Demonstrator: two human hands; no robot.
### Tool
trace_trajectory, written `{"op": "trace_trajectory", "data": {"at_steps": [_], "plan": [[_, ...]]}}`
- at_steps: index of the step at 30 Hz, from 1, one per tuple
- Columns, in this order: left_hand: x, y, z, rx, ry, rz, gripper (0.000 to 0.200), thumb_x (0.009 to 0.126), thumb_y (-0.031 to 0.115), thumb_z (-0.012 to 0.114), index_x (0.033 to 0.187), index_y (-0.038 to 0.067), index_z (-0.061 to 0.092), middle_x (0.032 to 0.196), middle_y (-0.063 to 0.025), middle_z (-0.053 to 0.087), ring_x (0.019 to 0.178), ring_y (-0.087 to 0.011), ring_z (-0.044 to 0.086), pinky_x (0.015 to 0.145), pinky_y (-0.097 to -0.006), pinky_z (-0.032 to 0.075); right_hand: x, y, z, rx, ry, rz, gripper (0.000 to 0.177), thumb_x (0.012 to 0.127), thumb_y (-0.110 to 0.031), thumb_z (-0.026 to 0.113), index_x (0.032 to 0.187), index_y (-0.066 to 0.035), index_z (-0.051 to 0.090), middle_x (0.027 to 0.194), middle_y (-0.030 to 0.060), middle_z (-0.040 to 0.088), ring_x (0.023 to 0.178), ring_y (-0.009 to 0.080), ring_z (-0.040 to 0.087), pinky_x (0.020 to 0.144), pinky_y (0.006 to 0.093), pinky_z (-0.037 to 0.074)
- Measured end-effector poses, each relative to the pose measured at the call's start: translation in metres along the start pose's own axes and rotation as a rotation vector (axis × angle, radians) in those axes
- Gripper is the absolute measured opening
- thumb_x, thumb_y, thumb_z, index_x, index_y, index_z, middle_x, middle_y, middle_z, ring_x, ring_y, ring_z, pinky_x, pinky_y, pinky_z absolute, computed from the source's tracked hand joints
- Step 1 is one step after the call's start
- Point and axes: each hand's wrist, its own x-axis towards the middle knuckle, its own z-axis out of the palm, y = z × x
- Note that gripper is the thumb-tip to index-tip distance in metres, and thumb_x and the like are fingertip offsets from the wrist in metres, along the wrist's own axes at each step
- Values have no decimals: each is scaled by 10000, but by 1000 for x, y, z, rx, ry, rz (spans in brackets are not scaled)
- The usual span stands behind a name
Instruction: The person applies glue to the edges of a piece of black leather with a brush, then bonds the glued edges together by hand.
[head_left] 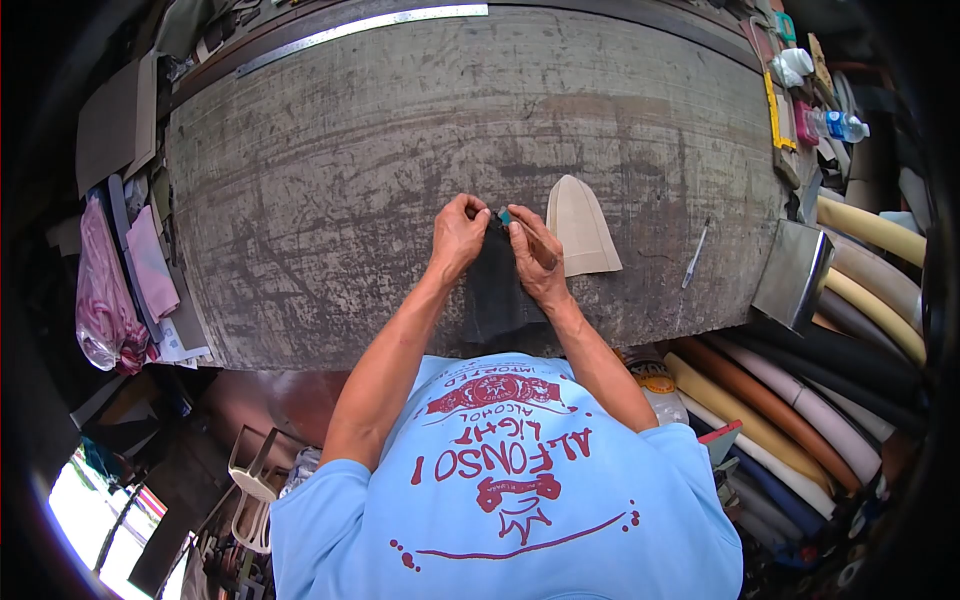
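A dark piece of material [493, 300], like cloth or leather, hangs down toward my body at the near edge of the worktable. My left hand [460, 237] pinches its top corner between thumb and fingers. Close beside it, my right hand [539, 262] is closed around a small tool with a teal part [505, 217], whose tip meets the material near my left fingertips. The tool's exact kind is too small to make out. Just right of my right hand lies a beige pattern piece [582, 228] with a rounded top and a straight lower edge.
The worn wooden worktable [330, 150] carries a pen [695, 255] on the right and a metal ruler [370, 33] along the far edge. A metal box [793, 275] stands at the right corner, above rolls of material [790, 410]. Pink plastic [108, 290] hangs at the left.
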Motion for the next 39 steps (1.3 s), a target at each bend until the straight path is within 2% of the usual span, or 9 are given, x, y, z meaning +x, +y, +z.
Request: {"op": "trace_trajectory", "data": {"at_steps": [8,17,20,23,24,27,31,35,39], "plan": [[-1,5,-5,27,-62,-21,237,920,206,661,1002,-16,660,867,-101,663,805,-194,623,728,-364,507,-1,-4,4,73,-2,29,287,1037,-107,547,1282,39,579,1149,111,669,1082,162,640,895,276,525],[0,-3,4,86,-12,22,193,885,169,646,954,-10,661,775,-102,665,709,-204,634,672,-356,512,-6,2,17,-82,146,4,275,1036,-169,570,1244,9,603,911,28,640,786,68,557,662,246,470],[0,-6,4,63,-1,33,183,884,163,638,949,-6,658,764,-112,665,698,-224,642,666,-372,515,-7,1,17,-49,137,67,266,1029,-152,556,1180,53,631,1090,136,672,918,155,651,775,284,536],[0,-4,5,42,-11,-1,169,902,150,635,966,-6,656,771,-79,647,704,-167,608,654,-340,497,-1,12,8,-88,186,-76,252,1035,-152,546,1111,51,674,1119,127,679,941,199,676,775,278,543],[0,-2,4,36,-21,-15,164,907,143,632,976,-4,654,773,-71,641,714,-159,604,660,-335,495,-1,-4,7,147,232,68,288,1047,-177,524,1064,51,698,1172,134,671,985,246,686,804,293,549],[-1,-5,-2,-43,-75,-31,161,913,112,629,1026,-1,644,820,-36,624,769,-130,594,693,-308,488,2,-31,-10,108,313,54,304,1053,-178,491,1064,52,689,1151,152,658,998,257,669,847,320,537],[-5,-8,-16,-232,-177,-31,205,899,64,645,1093,2,626,911,-1,607,845,-105,582,749,-263,479,13,-45,-36,-438,264,-297,214,972,-35,483,1087,25,653,1053,158,612,942,264,630,863,367,508],[-11,-3,-24,-301,-237,11,206,905,18,629,1111,19,624,940,8,608,867,-91,581,765,-244,480,13,-45,-35,-444,50,35,244,914,40,520,1123,19,645,1052,141,620,929,281,641,849,375,509],[-22,8,-39,-362,-297,60,184,924,6,610,1105,31,629,942,13,608,890,-77,578,779,-237,479,18,-50,-40,-314,-171,336,192,952,-74,613,1095,45,660,1015,156,708,965,230,684,834,386,515]]}}
